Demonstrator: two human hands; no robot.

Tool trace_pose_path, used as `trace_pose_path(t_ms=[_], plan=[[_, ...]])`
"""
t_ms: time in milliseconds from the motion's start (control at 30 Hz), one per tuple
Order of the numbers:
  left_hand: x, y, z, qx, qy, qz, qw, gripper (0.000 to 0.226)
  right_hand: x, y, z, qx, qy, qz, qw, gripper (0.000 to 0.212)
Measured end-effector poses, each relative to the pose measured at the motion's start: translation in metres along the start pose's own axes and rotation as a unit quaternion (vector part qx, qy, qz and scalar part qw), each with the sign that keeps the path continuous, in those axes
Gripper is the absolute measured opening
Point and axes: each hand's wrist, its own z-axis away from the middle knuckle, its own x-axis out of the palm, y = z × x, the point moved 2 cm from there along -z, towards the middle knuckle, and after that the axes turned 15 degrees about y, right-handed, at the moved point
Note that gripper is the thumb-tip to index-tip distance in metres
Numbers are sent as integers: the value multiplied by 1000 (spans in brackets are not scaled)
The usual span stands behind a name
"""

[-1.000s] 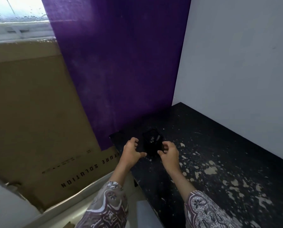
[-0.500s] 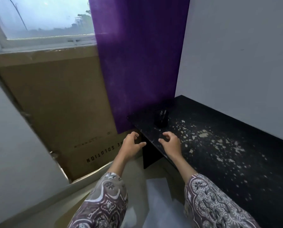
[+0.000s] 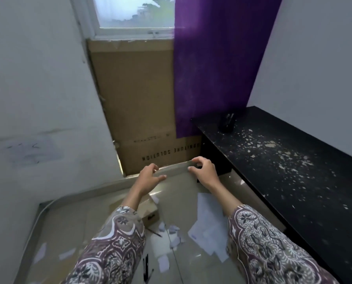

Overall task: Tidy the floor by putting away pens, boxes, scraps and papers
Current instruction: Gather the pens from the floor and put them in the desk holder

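Both hands hover mid-frame above a littered tile floor [image 3: 191, 263]. The left hand [image 3: 148, 178] and right hand [image 3: 204, 171] are empty, fingers spread and loosely curled, grasping nothing; patterned sleeves [image 3: 113, 242] fill the lower frame.

Task items, lower centre: white paper sheets [image 3: 208, 220], overlapping and partly creased, lie between the forearms toward the right. Small torn white scraps [image 3: 174, 232] are scattered just left of them, with further scraps [image 3: 40, 251] at lower left. A small brown cardboard box [image 3: 149, 211], partly hidden by the left forearm, sits on the floor below the left hand. Dark pens [image 3: 146, 267] lie near the bottom edge, one thinner pen [image 3: 154, 232] beside the box.

Right of frame: a black desk [image 3: 293, 181] flecked with pale chips, bearing a dark pen holder [image 3: 226, 123] near its far corner. Upper centre: a large flat carton [image 3: 138, 99] leaning beneath the window [image 3: 134, 13], a purple panel [image 3: 218, 58] overlapping it.
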Motion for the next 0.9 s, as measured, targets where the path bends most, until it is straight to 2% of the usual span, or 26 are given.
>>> trace_pose_path(t_ms=[200, 467, 700, 900], plan=[[-41, -58, 90, -93, 51, -11, 994, 48, 18, -11, 81, -29, -87, 1, 996, 34], [-70, -130, 206, -209, 61, 1, 976, 50, 60, -8, 192, -48, -207, -3, 977, 29], [-101, -201, 256, -283, 71, -17, 956, 43, 120, -11, 262, -61, -297, 21, 953, 31], [-125, -270, 287, -315, 42, -26, 948, 36, 180, -3, 315, -48, -330, 46, 942, 25]])
